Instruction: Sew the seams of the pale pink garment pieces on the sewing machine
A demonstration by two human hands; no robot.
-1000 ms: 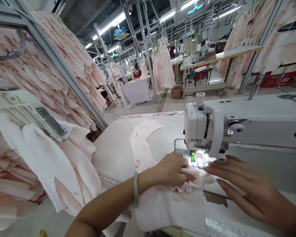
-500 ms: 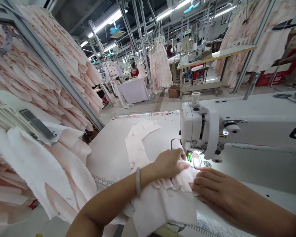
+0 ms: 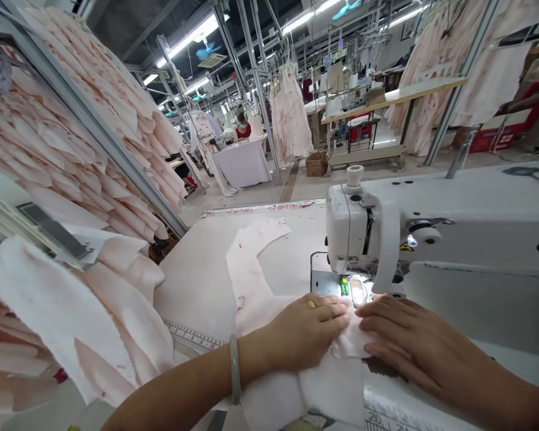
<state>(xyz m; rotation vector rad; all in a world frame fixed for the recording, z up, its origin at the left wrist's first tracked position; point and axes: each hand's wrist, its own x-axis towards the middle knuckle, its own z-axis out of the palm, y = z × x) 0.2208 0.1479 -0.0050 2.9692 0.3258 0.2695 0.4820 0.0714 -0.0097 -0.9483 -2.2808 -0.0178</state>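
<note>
A pale pink fabric piece (image 3: 326,389) hangs over the front edge of the sewing table, its upper part lying before the needle area of a white sewing machine (image 3: 341,230). My left hand (image 3: 308,329), with a ring and a bangle, rests palm down on this fabric, fingers stretched toward the needle plate (image 3: 326,281). To the right of it, my right hand (image 3: 408,335) lies with fingers extended over the fabric's right edge, thumb apart. Both hands are open and press on the cloth. The fabric beneath the fingers is hidden.
A curved pale pink piece (image 3: 249,263) lies left of the machine on the white table (image 3: 188,269). Measuring tape (image 3: 193,335) runs along the front edge. Pink pieces (image 3: 112,299) hang at the left beside a metal frame (image 3: 103,134). A person (image 3: 242,127) sits far back.
My left hand has gone from pinching the gathered cloth by the needle to lying flat, lower on it. My right hand has shifted slightly right. The ruffled part now looks smoother and more covered.
</note>
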